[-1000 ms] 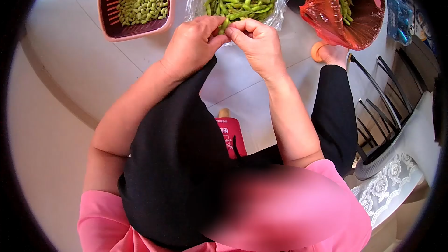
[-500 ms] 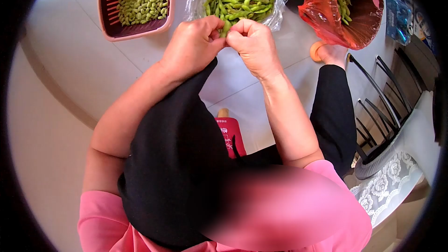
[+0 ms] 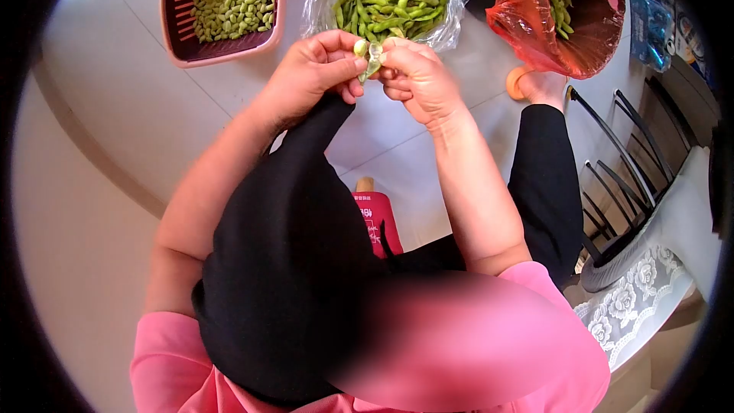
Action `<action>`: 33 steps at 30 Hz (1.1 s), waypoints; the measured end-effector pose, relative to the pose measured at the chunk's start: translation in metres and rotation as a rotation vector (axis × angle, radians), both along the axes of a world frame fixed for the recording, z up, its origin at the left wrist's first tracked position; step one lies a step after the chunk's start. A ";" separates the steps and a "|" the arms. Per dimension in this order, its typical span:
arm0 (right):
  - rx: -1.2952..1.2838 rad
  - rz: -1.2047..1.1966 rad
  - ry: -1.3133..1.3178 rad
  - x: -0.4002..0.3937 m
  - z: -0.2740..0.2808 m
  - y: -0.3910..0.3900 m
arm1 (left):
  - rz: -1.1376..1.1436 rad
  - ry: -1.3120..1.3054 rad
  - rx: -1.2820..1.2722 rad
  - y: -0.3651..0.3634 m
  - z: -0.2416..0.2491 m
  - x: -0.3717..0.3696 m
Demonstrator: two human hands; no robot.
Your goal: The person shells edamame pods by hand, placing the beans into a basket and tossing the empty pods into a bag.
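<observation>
A split soybean pod [image 3: 370, 69] is held between my two hands, its pale inner side showing. My left hand [image 3: 321, 69] pinches the pod with thumb and fingers, and a light green bean [image 3: 360, 47] shows at its fingertips. From the other side my right hand [image 3: 419, 76] grips the pod's opened half, fingers curled. Just beyond the hands lies a clear plastic bag [image 3: 457, 0] full of whole green pods [image 3: 397, 0]. To its left, a pink-rimmed basket [image 3: 172, 50] contains shelled beans [image 3: 229, 4].
A red plastic bag [image 3: 520, 30] with some pods or shells [image 3: 558, 0] inside stands open at the upper right. Below it is my foot in an orange slipper [image 3: 518, 82]. A black-barred chair [image 3: 627, 206] is at the right. Between my legs shows a red slipper-like item [image 3: 376, 218].
The pod, closed between my pinched fingers before, is now split open with a bean exposed. My hands have turned slightly and their fingers have loosened; the containers stay put.
</observation>
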State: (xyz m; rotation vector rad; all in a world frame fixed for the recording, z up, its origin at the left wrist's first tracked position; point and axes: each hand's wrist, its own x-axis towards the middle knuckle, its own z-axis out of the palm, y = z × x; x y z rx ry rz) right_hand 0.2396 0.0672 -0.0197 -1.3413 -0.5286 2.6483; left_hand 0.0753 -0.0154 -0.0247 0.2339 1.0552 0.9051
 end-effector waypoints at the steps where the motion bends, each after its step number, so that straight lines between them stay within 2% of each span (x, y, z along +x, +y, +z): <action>1: 0.119 0.048 -0.114 -0.003 0.001 -0.004 | -0.015 0.094 -0.016 0.000 0.002 0.002; 2: 0.119 0.049 -0.113 -0.005 0.000 -0.009 | -0.015 0.094 -0.017 0.001 0.002 0.003; 4: 0.647 0.129 -0.314 -0.010 -0.003 -0.020 | -0.063 0.189 -0.055 0.002 0.002 0.002; 6: 0.718 0.156 -0.349 -0.011 0.000 -0.025 | 0.020 0.168 -0.066 0.000 -0.008 0.001; 8: 0.975 0.255 -0.369 -0.015 0.002 -0.030 | 0.101 0.147 -0.077 -0.003 -0.015 -0.001; 10: 0.969 0.211 -0.324 -0.015 -0.002 -0.033 | 0.081 0.102 -0.087 -0.005 -0.014 -0.002; 12: 0.649 0.142 -0.237 -0.013 -0.002 -0.033 | 0.114 0.031 -0.102 -0.005 -0.013 -0.003; 13: 0.648 0.144 -0.236 -0.012 -0.001 -0.031 | 0.145 -0.041 -0.117 -0.005 -0.012 -0.004; 17: 0.566 0.222 -0.187 -0.009 0.001 -0.026 | 0.167 -0.059 -0.139 -0.005 -0.008 -0.002; 19: 0.563 0.262 -0.187 -0.008 0.001 -0.025 | 0.091 0.012 -0.147 -0.005 -0.008 -0.002; 22: 0.569 0.268 -0.252 -0.010 0.001 -0.024 | 0.075 -0.040 -0.171 -0.002 -0.008 -0.006; 26: 0.332 0.184 -0.236 -0.008 0.000 -0.021 | 0.061 -0.068 -0.154 -0.004 -0.008 -0.006; 27: 0.242 0.160 -0.219 -0.007 0.000 -0.019 | 0.126 -0.135 -0.177 -0.005 -0.009 -0.005; 31: 0.202 0.114 -0.229 -0.004 -0.003 -0.017 | 0.291 -0.206 -0.156 -0.011 -0.018 -0.003; 32: 0.274 0.121 -0.264 -0.005 -0.003 -0.017 | 0.292 -0.206 -0.156 -0.012 -0.020 -0.003; 33: 0.346 0.128 -0.299 -0.006 -0.002 -0.017 | 0.270 -0.034 -0.099 -0.012 -0.022 -0.002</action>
